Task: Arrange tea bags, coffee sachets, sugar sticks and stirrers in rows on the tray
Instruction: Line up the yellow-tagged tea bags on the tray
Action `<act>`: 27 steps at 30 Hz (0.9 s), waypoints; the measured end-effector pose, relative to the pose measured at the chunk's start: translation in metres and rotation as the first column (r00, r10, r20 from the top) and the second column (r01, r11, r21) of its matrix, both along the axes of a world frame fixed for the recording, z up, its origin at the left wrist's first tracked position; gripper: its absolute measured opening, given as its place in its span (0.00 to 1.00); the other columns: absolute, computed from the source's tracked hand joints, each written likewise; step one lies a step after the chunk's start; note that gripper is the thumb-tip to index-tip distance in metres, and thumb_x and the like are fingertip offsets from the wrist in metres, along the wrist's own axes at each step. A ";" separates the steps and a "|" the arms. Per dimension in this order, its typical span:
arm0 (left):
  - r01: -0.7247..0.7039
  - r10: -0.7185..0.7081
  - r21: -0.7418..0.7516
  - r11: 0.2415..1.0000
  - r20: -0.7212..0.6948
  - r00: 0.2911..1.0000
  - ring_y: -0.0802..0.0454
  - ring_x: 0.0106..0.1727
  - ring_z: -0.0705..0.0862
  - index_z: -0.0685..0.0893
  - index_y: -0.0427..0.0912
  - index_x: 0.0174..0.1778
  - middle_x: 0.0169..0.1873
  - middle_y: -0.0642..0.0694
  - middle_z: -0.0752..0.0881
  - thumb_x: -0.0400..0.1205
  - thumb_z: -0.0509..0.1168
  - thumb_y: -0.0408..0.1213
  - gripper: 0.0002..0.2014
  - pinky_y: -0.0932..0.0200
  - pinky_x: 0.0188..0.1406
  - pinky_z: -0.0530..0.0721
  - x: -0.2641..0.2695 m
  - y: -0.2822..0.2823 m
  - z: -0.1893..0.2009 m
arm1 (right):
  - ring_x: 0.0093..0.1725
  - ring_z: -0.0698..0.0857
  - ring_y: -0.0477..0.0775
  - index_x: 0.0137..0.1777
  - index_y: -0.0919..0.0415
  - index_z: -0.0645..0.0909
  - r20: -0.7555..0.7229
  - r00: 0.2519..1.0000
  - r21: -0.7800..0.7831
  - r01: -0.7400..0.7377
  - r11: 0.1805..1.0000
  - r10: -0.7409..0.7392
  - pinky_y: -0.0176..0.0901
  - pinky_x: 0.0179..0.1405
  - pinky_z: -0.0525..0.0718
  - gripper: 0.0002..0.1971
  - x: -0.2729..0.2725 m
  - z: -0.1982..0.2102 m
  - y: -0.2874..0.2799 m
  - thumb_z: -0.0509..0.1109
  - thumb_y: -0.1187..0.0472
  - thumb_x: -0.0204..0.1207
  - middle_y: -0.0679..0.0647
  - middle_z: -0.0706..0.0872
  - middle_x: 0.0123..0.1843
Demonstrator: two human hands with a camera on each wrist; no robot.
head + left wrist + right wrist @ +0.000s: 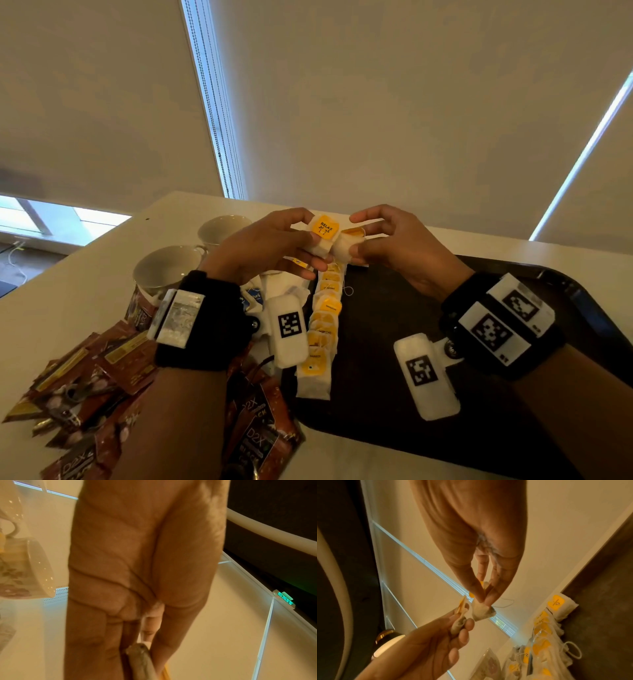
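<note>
Closest to the camera there's a messy heap of brown D2X coffee sachets [102, 387] on the white table [68, 308], off the tray to the left, so those look untouched as far as sorting goes. Next to them the dark tray [394, 308] already has 1 row of yellow-tagged tea bags [323, 325] running along its left edge, overlapping like shingles, which I'd guess is to keep the tags readable and save room for the other rows. Above the far end of that row both hands are up in the air working on 2 more bags: the left hand [263, 246] pinches a tea bag with the yellow RELAX tag [324, 228] between thumb and fingers, and the right hand [397, 245] pinches a second tea bag [482, 612] by its top corner between thumb and fingertip, the other fingers loose. The 2 bags touch, looks like they're being pulled apart, maybe tangled strings. Further back on the left sit 2 white teacups [168, 267], with some white packets between them and the tray. Can't spot sugar sticks or stirrers for sure. So only the tea row is going.
</note>
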State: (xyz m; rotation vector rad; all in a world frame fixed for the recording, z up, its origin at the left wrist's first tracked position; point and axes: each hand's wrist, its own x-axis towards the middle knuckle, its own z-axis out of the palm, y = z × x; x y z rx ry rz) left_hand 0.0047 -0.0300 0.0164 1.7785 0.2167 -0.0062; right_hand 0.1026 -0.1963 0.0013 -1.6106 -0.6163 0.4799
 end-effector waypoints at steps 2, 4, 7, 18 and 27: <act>-0.020 0.020 -0.004 1.000 0.016 1.000 0.47 0.43 0.90 0.79 0.42 0.52 0.45 0.37 0.91 0.84 0.61 0.31 0.05 0.58 0.38 0.89 0.000 0.001 0.001 | 0.44 0.85 0.51 0.54 0.57 0.80 0.089 0.996 -0.038 0.026 0.999 -0.023 0.33 0.34 0.86 0.20 0.001 -0.001 -0.001 0.73 0.79 0.67 0.56 0.83 0.49; -0.042 0.043 -0.015 0.999 0.042 0.998 0.48 0.42 0.90 0.79 0.42 0.53 0.45 0.38 0.91 0.84 0.61 0.30 0.05 0.58 0.37 0.88 0.000 0.002 0.001 | 0.43 0.85 0.50 0.54 0.56 0.80 0.146 0.989 -0.062 0.039 0.997 -0.030 0.31 0.33 0.85 0.20 0.002 -0.003 -0.003 0.73 0.78 0.67 0.55 0.83 0.49; -0.082 0.086 -0.048 0.995 0.097 0.992 0.50 0.40 0.89 0.80 0.41 0.52 0.42 0.40 0.91 0.81 0.63 0.29 0.06 0.59 0.35 0.87 0.000 0.003 0.002 | 0.45 0.85 0.50 0.52 0.54 0.81 0.209 0.978 -0.100 0.025 0.995 -0.003 0.32 0.37 0.86 0.19 0.002 -0.005 -0.006 0.74 0.76 0.67 0.54 0.84 0.52; -0.140 0.157 -0.097 0.985 0.194 0.968 0.51 0.39 0.89 0.81 0.42 0.49 0.39 0.43 0.90 0.85 0.58 0.30 0.07 0.60 0.34 0.87 -0.005 0.008 0.005 | 0.43 0.87 0.46 0.45 0.64 0.88 0.110 0.994 -0.043 0.007 0.999 -0.002 0.31 0.42 0.87 0.04 0.007 -0.009 -0.010 0.72 0.65 0.75 0.56 0.89 0.47; -0.170 0.184 -0.091 0.981 0.174 0.967 0.50 0.39 0.89 0.82 0.42 0.49 0.40 0.41 0.90 0.84 0.60 0.31 0.06 0.60 0.35 0.88 -0.006 0.010 0.004 | 0.55 0.85 0.56 0.53 0.64 0.83 0.133 0.968 -0.156 0.231 0.960 -0.211 0.47 0.55 0.86 0.13 0.051 -0.019 -0.011 0.74 0.73 0.70 0.59 0.85 0.51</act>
